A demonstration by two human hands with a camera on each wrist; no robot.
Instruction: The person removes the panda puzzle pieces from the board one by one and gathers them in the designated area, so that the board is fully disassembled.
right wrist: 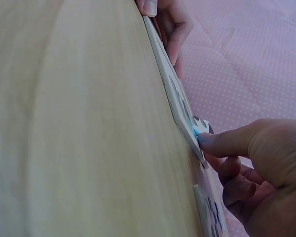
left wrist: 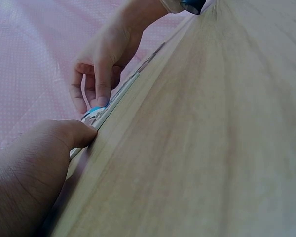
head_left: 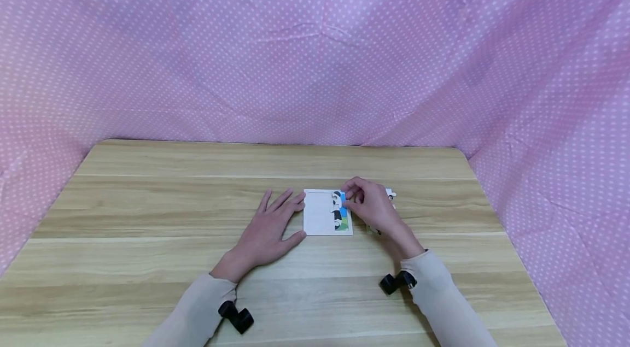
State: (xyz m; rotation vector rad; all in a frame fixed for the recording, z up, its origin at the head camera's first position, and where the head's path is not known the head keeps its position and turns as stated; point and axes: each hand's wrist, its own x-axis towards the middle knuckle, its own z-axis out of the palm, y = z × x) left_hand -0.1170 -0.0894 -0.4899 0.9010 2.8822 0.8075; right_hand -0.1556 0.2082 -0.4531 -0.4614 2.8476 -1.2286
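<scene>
A white jigsaw puzzle board [head_left: 317,213] lies on the wooden table, with panda-pattern pieces along its right side. My left hand [head_left: 263,233] rests spread at the board's left edge, fingertips and thumb touching it. At the right side, my right hand [head_left: 372,207] pinches a puzzle piece [right wrist: 203,126] between thumb and fingers. In the right wrist view that piece is tilted up above the board's surface; it shows white, black and blue. A lower piece with green [head_left: 342,223] lies in the board near its front right corner.
More puzzle pieces [head_left: 391,193] lie on the table right of the board, partly hidden under my right hand and wrist. A pink dotted cloth [head_left: 315,63] hangs behind the wooden table [head_left: 147,199] and at its sides.
</scene>
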